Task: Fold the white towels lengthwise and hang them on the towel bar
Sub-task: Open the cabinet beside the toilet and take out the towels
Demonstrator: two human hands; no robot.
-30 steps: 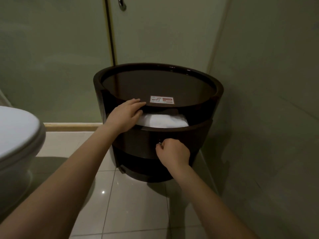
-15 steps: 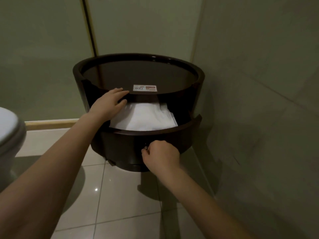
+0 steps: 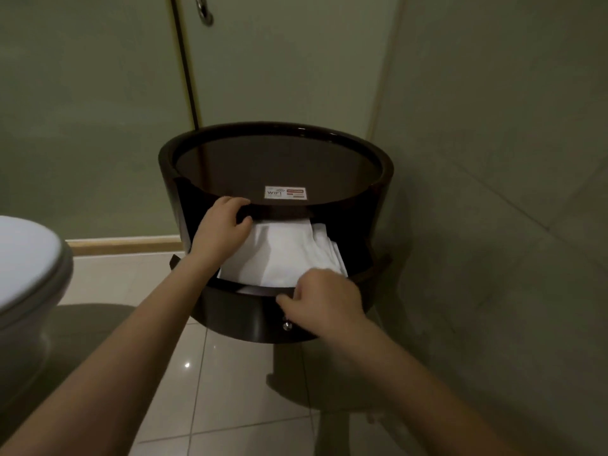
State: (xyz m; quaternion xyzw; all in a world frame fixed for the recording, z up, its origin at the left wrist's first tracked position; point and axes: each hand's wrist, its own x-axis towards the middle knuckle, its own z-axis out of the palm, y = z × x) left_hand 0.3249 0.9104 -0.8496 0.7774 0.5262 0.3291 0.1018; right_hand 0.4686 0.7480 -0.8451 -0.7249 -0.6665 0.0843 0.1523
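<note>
Underfoot: pale glossy floor tiles (image 3: 230,383) with a small glint of lamp light; two bare forearms reached forward over them.
Toilet (image 3: 29,264): white, lid down, at the left edge, well apart from the cabinet.
Drawer (image 3: 237,311): dark, curved front, standing open, with a small metal knob (image 3: 287,326) low on its face that no hand touched.
Right hand (image 3: 324,299): knuckles bent over the drawer's front rim just above the knob, thumb lying along the rim. From where I stood the fingertips were hidden, so I could not tell whether they held rim, cloth or nothing.
White towels (image 3: 283,255): folded and lying flat inside the open drawer, layered edges showing on the right side.
Left hand (image 3: 223,227): clasped on the cabinet's upper band, fingers curled on top and thumb tucked beneath, just over the towels' far left corner.
Cabinet (image 3: 388,179): round, dark and glossy, with a raised lip around its flat top, set in the corner.
Sticker (image 3: 285,193): on the top near the front edge; "WIFI" under a signal symbol, beside a red block whose print was too small to read.
Behind: frosted glass panels (image 3: 82,110) with a metal door handle (image 3: 204,9) at the top, and a greenish wall (image 3: 493,159) to the right.
</note>
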